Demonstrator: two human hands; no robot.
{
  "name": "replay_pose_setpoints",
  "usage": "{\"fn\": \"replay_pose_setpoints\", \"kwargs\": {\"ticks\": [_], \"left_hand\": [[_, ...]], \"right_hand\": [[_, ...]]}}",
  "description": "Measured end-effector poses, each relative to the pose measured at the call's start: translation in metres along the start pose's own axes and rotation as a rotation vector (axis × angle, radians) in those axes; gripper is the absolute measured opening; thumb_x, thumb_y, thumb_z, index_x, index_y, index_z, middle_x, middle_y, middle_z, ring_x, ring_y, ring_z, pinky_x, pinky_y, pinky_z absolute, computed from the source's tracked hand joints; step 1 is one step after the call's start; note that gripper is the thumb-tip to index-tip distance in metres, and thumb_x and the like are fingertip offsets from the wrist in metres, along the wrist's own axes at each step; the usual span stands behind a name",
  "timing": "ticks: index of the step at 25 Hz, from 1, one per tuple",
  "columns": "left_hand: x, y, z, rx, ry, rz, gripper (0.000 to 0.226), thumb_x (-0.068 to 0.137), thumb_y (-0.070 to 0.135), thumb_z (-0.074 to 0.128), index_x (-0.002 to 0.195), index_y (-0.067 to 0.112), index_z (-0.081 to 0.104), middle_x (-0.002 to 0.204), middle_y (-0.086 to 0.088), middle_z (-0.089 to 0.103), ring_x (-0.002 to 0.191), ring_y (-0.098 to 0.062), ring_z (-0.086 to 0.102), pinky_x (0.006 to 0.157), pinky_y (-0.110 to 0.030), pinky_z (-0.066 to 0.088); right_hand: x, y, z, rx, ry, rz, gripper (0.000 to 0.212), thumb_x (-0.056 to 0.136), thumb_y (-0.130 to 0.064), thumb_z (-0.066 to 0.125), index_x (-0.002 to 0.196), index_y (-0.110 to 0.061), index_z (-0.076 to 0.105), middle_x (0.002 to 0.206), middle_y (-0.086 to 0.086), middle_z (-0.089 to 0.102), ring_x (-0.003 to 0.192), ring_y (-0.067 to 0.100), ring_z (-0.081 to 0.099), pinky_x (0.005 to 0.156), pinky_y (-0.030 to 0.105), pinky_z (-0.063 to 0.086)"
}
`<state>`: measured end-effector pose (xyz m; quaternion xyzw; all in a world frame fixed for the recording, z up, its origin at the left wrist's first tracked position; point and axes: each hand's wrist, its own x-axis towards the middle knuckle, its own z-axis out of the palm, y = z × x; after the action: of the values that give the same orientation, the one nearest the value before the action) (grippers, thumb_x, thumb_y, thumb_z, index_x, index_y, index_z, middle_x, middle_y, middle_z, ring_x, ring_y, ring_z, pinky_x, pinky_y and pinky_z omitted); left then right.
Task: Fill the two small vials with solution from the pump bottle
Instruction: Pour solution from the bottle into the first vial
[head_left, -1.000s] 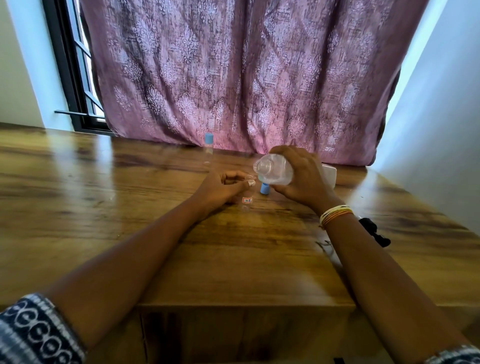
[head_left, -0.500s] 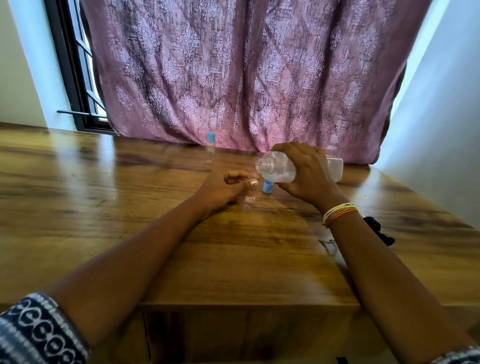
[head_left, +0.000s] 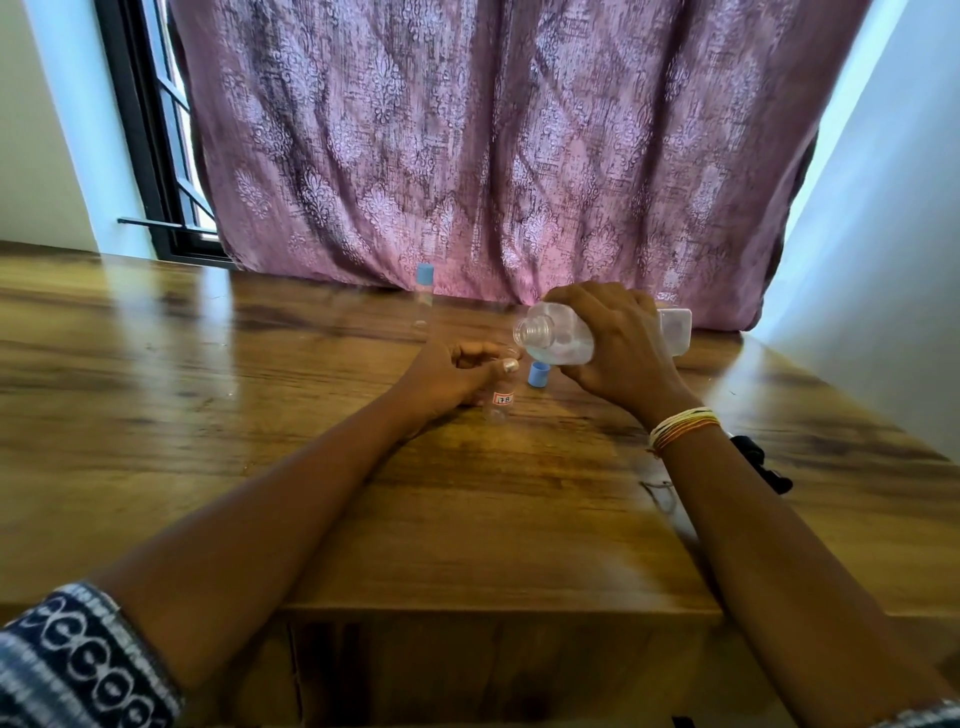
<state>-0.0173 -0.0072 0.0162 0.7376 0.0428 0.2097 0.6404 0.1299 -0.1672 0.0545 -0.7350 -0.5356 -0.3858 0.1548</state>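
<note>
Tilting in right hand (head_left: 618, 348) fingers: clear squarish bottle (head_left: 561, 340); left hand (head_left: 447, 376) fingers apparently around glassy labelled vial (head_left: 501, 397).

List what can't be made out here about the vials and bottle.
- Open vial, head view: its mouth and fill level, hidden by the left hand and its clear glass.
- Its label: too small to read.
- Bottle: whether liquid is leaving it; the right hand covers its middle.
- Far capped vial: contents, too small.

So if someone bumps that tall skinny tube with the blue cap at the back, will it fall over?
Probably. The capped vial stands upright, tall and narrow, unsupported on the table, so a nudge would likely tip it. It looks round, so it may then roll.
</note>
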Motion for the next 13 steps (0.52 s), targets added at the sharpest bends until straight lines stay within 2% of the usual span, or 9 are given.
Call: {"fn": "replay_pose_setpoints", "kwargs": {"ticks": [3, 7, 11, 13], "left_hand": [[-0.0019, 0.0011, -0.0001, 0.007, 0.001, 0.005, 0.013, 0.087, 0.016, 0.067, 0.097, 0.023, 0.072, 0.103, -0.013, 0.074, 0.085, -0.015, 0.069, 0.066, -0.023, 0.056], [-0.0028, 0.0024, -0.0008, 0.018, -0.006, 0.009, 0.013, 0.087, 0.016, 0.067, 0.093, 0.027, 0.071, 0.101, -0.010, 0.075, 0.091, -0.022, 0.069, 0.071, -0.028, 0.057], [-0.0016, 0.0019, -0.0004, 0.027, 0.006, 0.003, 0.013, 0.086, 0.016, 0.068, 0.094, 0.026, 0.072, 0.105, -0.017, 0.073, 0.096, -0.029, 0.067, 0.087, -0.049, 0.054], [-0.0021, 0.0024, 0.0001, 0.040, 0.011, 0.005, 0.013, 0.086, 0.016, 0.068, 0.094, 0.026, 0.071, 0.105, -0.018, 0.073, 0.096, -0.030, 0.068, 0.088, -0.050, 0.053]], "right_hand": [[0.0003, -0.0022, 0.0008, -0.012, 0.005, -0.007, 0.051, 0.070, -0.040, 0.077, 0.115, -0.027, 0.058, 0.111, -0.006, 0.064, 0.102, 0.021, 0.058, 0.084, 0.037, 0.034], [0.0004, -0.0030, 0.0003, -0.024, 0.013, -0.008, 0.050, 0.070, -0.042, 0.077, 0.115, -0.027, 0.058, 0.110, -0.006, 0.064, 0.102, 0.021, 0.058, 0.084, 0.038, 0.035], [0.0010, -0.0036, -0.0001, -0.041, 0.023, -0.019, 0.048, 0.071, -0.040, 0.077, 0.113, -0.027, 0.059, 0.110, -0.006, 0.065, 0.101, 0.021, 0.059, 0.084, 0.037, 0.034], [0.0008, -0.0038, 0.0007, -0.055, 0.029, -0.026, 0.047, 0.071, -0.039, 0.077, 0.113, -0.027, 0.059, 0.110, -0.006, 0.065, 0.101, 0.021, 0.058, 0.083, 0.036, 0.032]]}}
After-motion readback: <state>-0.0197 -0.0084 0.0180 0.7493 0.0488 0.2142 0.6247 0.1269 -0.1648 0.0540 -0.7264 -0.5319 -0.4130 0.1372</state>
